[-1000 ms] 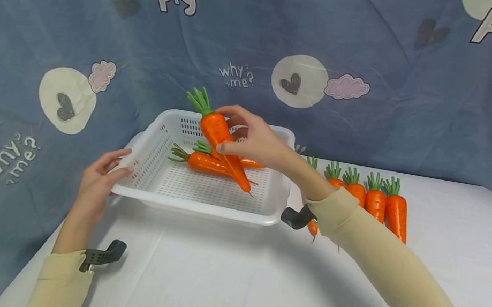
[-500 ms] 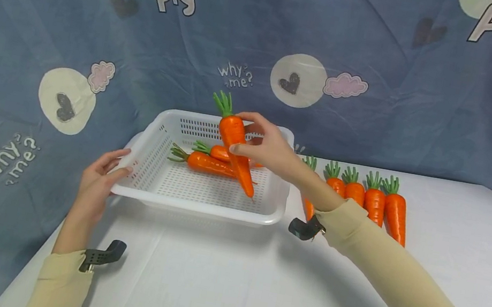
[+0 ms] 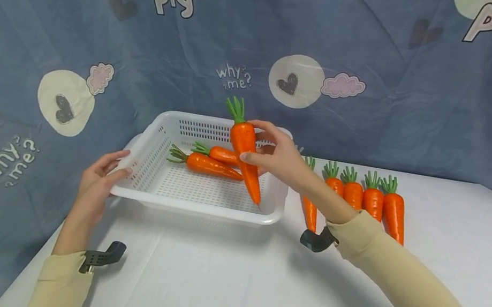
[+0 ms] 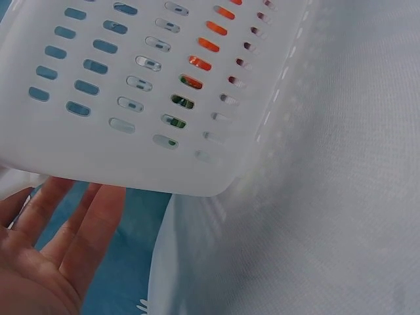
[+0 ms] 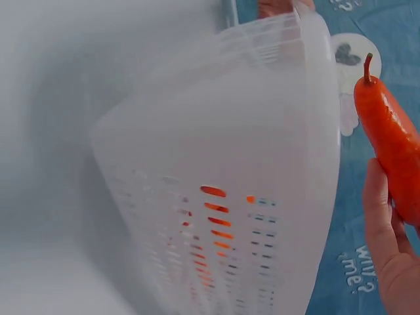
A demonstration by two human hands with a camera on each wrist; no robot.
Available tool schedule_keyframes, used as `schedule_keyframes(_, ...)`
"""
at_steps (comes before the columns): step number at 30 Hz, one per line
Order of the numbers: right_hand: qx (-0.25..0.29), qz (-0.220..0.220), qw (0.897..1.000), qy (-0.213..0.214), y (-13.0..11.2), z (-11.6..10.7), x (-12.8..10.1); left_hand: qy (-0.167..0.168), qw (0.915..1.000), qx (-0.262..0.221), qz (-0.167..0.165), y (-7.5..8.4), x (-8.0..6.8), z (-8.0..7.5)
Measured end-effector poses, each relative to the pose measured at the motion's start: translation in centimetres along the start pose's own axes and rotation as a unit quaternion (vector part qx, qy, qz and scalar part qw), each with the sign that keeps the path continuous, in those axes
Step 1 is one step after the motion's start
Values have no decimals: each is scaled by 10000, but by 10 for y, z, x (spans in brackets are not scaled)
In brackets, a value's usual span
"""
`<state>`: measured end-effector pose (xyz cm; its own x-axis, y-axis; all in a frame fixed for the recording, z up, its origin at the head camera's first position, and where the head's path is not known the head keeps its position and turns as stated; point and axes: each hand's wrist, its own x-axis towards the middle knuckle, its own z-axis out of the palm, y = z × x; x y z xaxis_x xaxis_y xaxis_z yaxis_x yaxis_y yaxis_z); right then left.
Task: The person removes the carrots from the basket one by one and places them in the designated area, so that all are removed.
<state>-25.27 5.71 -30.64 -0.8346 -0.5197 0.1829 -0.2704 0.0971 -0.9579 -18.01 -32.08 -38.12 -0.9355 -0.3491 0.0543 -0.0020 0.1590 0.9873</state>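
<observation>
In the head view my right hand grips an orange carrot with green stalks, held tilted over the right part of a white plastic basket. The right wrist view shows the same carrot pinched by the thumb and fingers, above the basket's rim. Two more carrots lie inside the basket; the nearer one rests in front of the farther one. My left hand holds the basket's left rim, thumb on top. Its fingers pass under the rim in the left wrist view, their tips hidden.
On the white table, right of the basket, several carrots lie in a row, partly covered by my right forearm. A blue printed cloth hangs behind the table. Each wrist wears a black camera mount.
My right hand has moved to the right with the carrot, which now hangs more upright and uncovers more of the carrots in the basket. The left hand and the basket stay put.
</observation>
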Motion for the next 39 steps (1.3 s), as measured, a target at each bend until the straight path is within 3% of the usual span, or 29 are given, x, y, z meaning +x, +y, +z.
schedule_keyframes(27, -304, -20, 9987, 417, 10, -26, -52, -15, 10000, -17, 31, -1, 0, 0)
schedule_keyframes(39, -942, -13, 9914, 907, 10, -51, -82, 1, 10000, 45, 33, -1, -1, -1)
